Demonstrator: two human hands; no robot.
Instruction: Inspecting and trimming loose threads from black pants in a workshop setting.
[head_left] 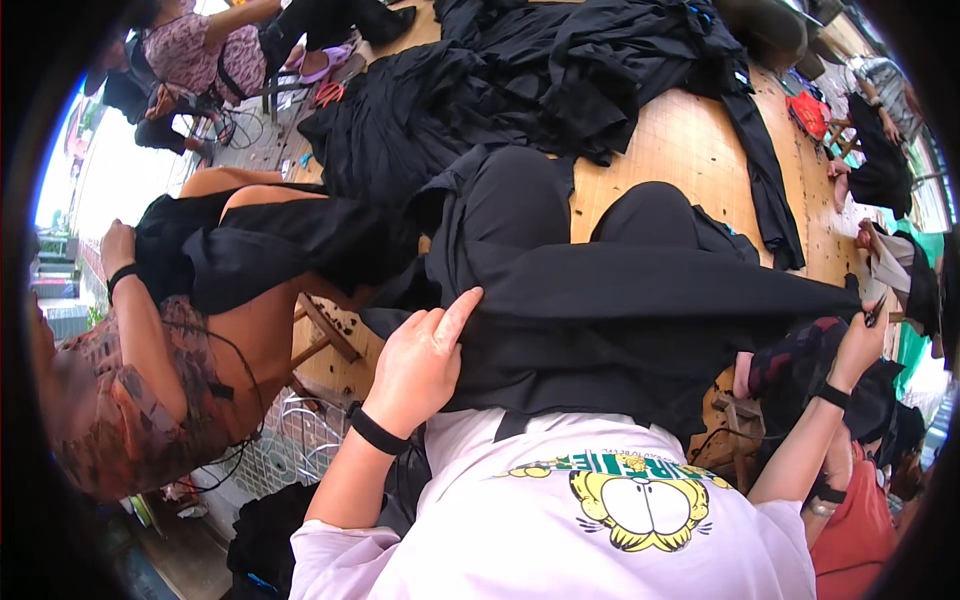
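Note:
A black garment (620,340) lies across my lap, its folded upper part drawn out to the right in a long tapering strip. My left hand (425,355) rests on the left part of this cloth. Its index finger is stretched along the fold and the other fingers are curled in, closed on the fabric. Far to the right, my right hand (860,345) is closed at the tapered end of the garment. Something small and dark shows at its fingertips; I cannot make out what it is. Both wrists wear black bands.
A big heap of black garments (500,100) covers much of the wooden board (690,140) ahead. A person (150,370) with black cloth on the lap sits close at my left. More people sit at the right rim and far left. A wooden stool (325,330) stands at left.

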